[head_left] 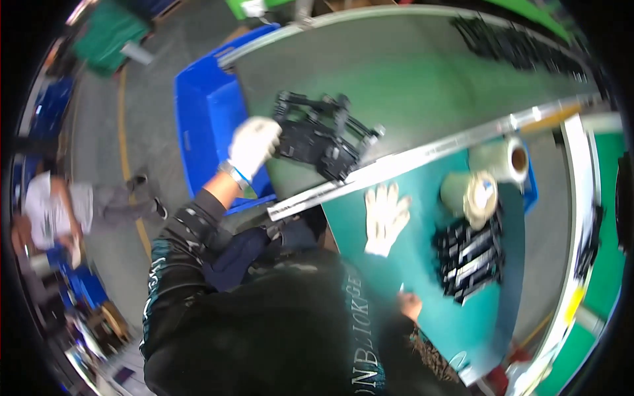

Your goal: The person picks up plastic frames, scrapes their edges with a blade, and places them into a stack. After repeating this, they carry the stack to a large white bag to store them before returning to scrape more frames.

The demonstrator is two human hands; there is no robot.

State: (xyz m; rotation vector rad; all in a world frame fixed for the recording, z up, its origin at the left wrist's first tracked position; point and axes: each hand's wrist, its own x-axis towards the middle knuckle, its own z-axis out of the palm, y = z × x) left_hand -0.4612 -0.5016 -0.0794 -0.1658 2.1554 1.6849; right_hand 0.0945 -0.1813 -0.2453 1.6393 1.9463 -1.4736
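Observation:
My left hand (253, 146), in a white glove with a watch at the wrist, closes on the near left edge of a cluster of black plastic frame parts (310, 140). These lie at the end of a green conveyor belt (396, 72). Its fingertips are partly hidden and blurred. My bare right hand (411, 305) is low over the teal table (370, 284), fingers curled; a small pale tip shows at them, too blurred to name. An empty white glove (386, 219) lies flat on the table ahead of that hand.
A blue bin (198, 125) stands at the belt's left end. A metal rail (462, 140) separates belt and table. Two rolls of film (498, 160) and stacked black parts (469, 254) stand at right. More black parts (515, 46) lie far right. Another person (56, 204) is at left.

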